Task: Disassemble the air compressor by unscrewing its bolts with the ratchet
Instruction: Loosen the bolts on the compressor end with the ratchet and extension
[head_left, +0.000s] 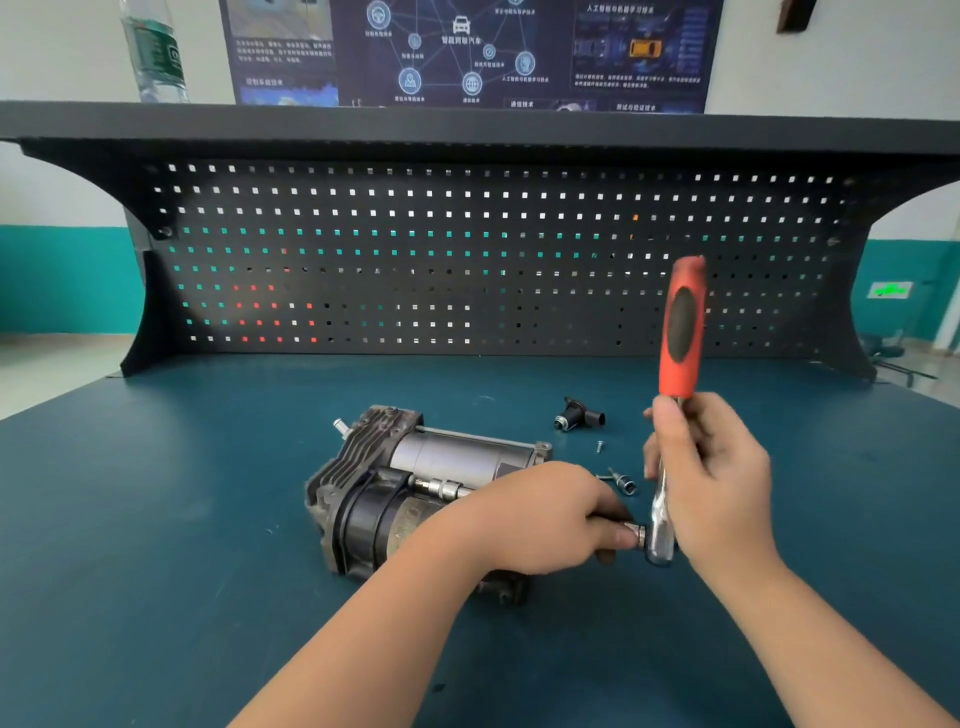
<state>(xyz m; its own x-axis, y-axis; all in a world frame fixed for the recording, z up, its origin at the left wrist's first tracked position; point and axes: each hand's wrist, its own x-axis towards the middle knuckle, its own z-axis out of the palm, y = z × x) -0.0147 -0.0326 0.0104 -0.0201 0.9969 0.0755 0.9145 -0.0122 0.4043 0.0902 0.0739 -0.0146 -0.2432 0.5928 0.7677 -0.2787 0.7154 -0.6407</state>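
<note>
I'm mid-task: air compressor (415, 488) is lying mid-tabletop (156, 519). Left hand (540, 514) is gripping the extension bar (441, 488), right hand (711, 483) wrapping the ratchet (680, 332). A removed screw (600, 446) and black fitting (577, 415) are sitting at 2 o'clock; the housing looks still assembled.

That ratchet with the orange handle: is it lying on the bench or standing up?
Standing up. The ratchet handle points upward, gripped low by the right hand, its head level with the extension bar.

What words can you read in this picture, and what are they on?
Dark blue wall poster: Chinese headings and captions, too blurred to read.
Clear plastic water bottle: green label, print too blurred.
Green wall sign: unreadable.
Grey metal air compressor, orange-handled ratchet: no text visible.
</note>
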